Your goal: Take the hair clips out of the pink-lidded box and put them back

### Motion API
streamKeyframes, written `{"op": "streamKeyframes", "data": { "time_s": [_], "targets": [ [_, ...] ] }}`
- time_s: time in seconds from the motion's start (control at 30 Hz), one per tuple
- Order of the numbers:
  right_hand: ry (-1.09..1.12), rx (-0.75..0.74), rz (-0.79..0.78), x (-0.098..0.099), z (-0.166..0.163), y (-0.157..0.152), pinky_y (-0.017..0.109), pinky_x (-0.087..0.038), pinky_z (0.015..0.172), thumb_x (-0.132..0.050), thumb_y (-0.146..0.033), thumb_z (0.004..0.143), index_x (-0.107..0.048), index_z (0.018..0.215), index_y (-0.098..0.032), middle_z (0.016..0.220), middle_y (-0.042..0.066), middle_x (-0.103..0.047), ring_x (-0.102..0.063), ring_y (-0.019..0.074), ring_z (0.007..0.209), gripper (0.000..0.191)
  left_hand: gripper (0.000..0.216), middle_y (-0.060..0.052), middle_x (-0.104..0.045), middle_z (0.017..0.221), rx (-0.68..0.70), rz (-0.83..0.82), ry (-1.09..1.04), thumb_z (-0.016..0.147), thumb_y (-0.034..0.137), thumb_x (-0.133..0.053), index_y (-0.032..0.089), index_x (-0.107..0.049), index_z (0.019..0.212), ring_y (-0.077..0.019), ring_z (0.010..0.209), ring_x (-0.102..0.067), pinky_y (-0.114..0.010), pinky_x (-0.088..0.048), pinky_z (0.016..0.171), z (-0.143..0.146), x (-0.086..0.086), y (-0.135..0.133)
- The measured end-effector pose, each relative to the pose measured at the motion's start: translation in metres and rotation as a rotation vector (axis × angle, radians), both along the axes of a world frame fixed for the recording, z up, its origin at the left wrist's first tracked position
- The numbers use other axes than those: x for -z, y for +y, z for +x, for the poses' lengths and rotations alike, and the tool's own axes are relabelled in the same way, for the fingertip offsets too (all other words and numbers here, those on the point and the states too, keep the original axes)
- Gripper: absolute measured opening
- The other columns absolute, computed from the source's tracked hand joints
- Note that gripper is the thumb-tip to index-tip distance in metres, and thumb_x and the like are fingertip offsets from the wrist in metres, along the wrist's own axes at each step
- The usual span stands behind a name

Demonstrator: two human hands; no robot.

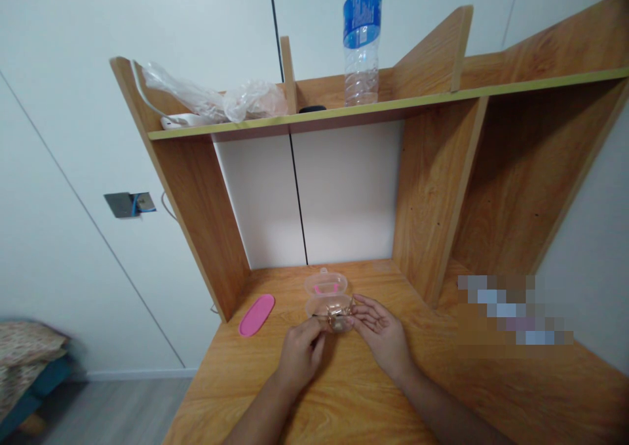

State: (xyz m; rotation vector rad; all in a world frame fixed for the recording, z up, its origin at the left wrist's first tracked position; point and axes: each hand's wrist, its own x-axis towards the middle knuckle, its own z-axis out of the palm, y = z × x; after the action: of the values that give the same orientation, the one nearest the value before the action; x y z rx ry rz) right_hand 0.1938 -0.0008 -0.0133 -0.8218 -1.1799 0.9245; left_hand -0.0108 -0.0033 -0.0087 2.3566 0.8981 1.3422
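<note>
Two forearms (265,411) over the bench (344,402), both hands at one small gold thing

Nearest to the camera are the forearms, which enter from the near edge, one at left and one at right. Between the fingers is a small gold-coloured thing (339,311) with shiny parts; its exact kind I cannot tell. The left hand (301,354) pinches it at its left end, and the right hand (386,341) appears to pinch its right end between thumb and finger, the other fingers loosely spread. The thing is over the near part of a clear oval case (314,303); whether it touches the case is not clear.

The work is, in my judgement, somewhere in the middle: the case is already open, but the gold thing is not yet released and the case is not closed. The long axis of the thing seems to run left to right, similar to that of the case. Which end is its front, I cannot say.

The lid (319,280) stands on the far side of the case. To the left, apart, a pink oval piece (256,315) lies flat, its long axis going from near left to far right. Above is the shelf (417,103), carrying a bottle (362,52) and, farther left, a plastic bag (191,94).
</note>
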Motion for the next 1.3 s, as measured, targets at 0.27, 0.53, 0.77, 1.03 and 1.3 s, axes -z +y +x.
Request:
{"op": "streamKeyframes", "data": {
  "time_s": [0.27, 0.53, 0.77, 1.03, 1.3],
  "targets": [
    [-0.026, -0.048, 0.038, -0.008, -0.005, -0.003, 0.037, -0.065, 0.073, -0.074, -0.051, 0.088, -0.066, 0.122, -0.021, 0.098, 0.011, -0.077, -0.075, 0.0227, 0.078, 0.046, 0.018, -0.007, -0.072, 0.089, -0.054, -0.038, -0.025, 0.096, 0.013, -0.045, 0.021, -0.062, 0.094, -0.0183, 0.08, -0.068, -0.026, -0.051, 0.073, 0.002, -0.006, -0.004],
    [-0.044, -0.009, 0.048, -0.007, -0.006, -0.001, 0.04, -0.065, 0.077, -0.075, -0.056, 0.084, -0.072, 0.114, -0.02, 0.097, 0.012, -0.078, -0.075, 0.0245, 0.08, 0.047, 0.016, -0.005, -0.061, 0.082, 0.017, -0.058, -0.017, 0.093, 0.01, -0.043, 0.021, -0.053, 0.086, -0.0179, 0.077, -0.058, -0.027, -0.046, 0.073, 0.003, -0.012, -0.007],
    [-0.024, -0.086, 0.011, -0.012, -0.006, -0.005, 0.037, -0.063, 0.072, -0.072, -0.053, 0.088, -0.064, 0.123, -0.022, 0.099, 0.011, -0.078, -0.074, 0.0241, 0.079, 0.048, 0.025, -0.007, -0.062, 0.089, 0.049, -0.058, 0.001, 0.096, 0.008, -0.036, 0.02, -0.058, 0.094, -0.0194, 0.083, -0.06, -0.03, -0.047, 0.076, 0.0, -0.013, -0.007],
    [-0.001, -0.115, 0.048, -0.014, -0.005, -0.008, 0.031, -0.06, 0.065, -0.071, -0.05, 0.091, -0.06, 0.091, -0.023, 0.095, 0.008, -0.078, -0.074, 0.0219, 0.078, 0.028, 0.029, -0.009, -0.071, 0.108, 0.058, -0.072, -0.015, 0.102, 0.013, -0.037, 0.021, -0.061, 0.117, -0.0189, 0.1, -0.067, -0.03, -0.052, 0.088, 0.001, -0.015, -0.008],
    [-0.033, -0.11, -0.008, -0.007, -0.009, -0.01, 0.033, -0.063, 0.074, -0.081, -0.051, 0.08, -0.072, 0.105, -0.02, 0.103, 0.011, -0.078, -0.074, 0.0228, 0.084, 0.041, 0.025, -0.004, -0.075, 0.111, -0.004, -0.071, -0.018, 0.102, 0.017, -0.047, 0.024, -0.061, 0.121, -0.0151, 0.097, -0.072, -0.024, -0.054, 0.086, 0.002, -0.014, -0.008]
  ]
}}
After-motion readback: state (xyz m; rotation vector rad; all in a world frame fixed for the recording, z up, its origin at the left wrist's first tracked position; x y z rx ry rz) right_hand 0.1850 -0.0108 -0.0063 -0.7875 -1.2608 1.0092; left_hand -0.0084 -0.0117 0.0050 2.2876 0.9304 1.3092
